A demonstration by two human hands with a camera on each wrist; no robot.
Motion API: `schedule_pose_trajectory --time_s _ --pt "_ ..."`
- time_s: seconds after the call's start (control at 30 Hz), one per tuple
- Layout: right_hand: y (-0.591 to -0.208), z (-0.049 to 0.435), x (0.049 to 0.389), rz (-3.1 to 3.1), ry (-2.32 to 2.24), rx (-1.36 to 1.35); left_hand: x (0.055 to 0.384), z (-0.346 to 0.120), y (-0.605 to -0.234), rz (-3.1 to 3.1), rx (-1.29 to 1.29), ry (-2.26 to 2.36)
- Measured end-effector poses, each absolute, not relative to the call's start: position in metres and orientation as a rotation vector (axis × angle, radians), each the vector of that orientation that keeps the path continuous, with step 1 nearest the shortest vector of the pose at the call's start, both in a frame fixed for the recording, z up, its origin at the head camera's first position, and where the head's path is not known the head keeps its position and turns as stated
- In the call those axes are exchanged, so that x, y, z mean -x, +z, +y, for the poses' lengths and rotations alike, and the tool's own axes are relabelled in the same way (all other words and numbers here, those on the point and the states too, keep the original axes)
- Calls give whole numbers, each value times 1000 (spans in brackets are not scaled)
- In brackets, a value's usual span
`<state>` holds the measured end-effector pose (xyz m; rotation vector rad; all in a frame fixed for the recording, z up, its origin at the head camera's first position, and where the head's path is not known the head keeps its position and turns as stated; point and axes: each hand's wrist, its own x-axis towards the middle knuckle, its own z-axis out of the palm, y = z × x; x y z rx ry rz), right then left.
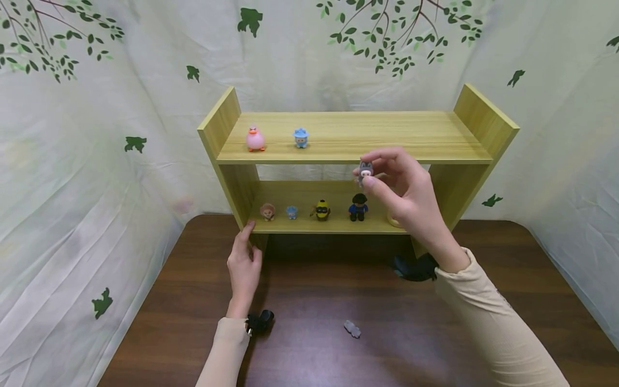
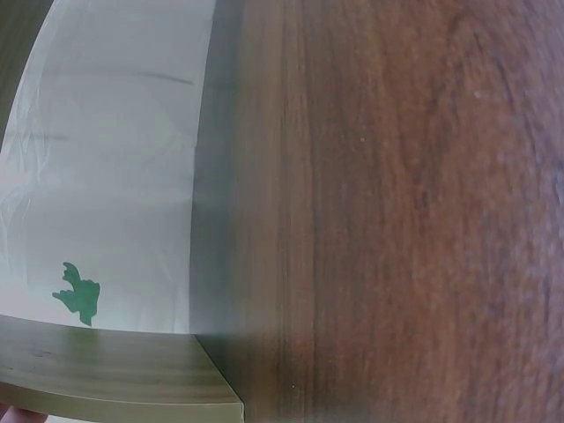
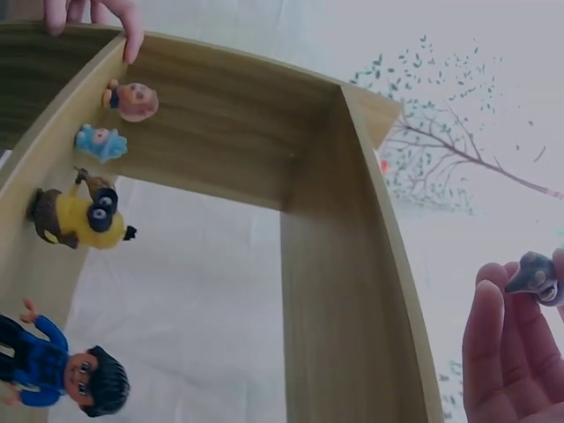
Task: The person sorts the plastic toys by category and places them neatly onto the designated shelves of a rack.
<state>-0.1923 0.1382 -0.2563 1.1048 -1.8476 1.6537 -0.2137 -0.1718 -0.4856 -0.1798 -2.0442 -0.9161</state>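
My right hand pinches a small grey figurine with a pale face between thumb and fingertips, in front of the upper shelf's front edge. In the right wrist view, the grey figurine is partly cut off by the frame. My left hand rests its fingertips on the lower left front corner of the wooden shelf unit. On the lower shelf stand a brown furry figurine, a small blue figurine, a yellow Minion figure and a black-haired toy figure in blue.
A pink duck figure and a blue-hatted figurine stand on the left of the upper shelf. Partly behind my right hand is a yellowish object. A small grey piece lies on the dark wooden table.
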Motion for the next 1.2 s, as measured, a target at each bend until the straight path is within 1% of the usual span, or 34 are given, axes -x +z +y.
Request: schedule_pose_trajectory --time_s 0.5,1.2 --pt "-234 131 204 -1879 1561 -1057 214 -173 -487 -2038 180 -921" --pt "-224 123 232 -1902 1530 -1053 214 -172 -486 -2045 166 -933"
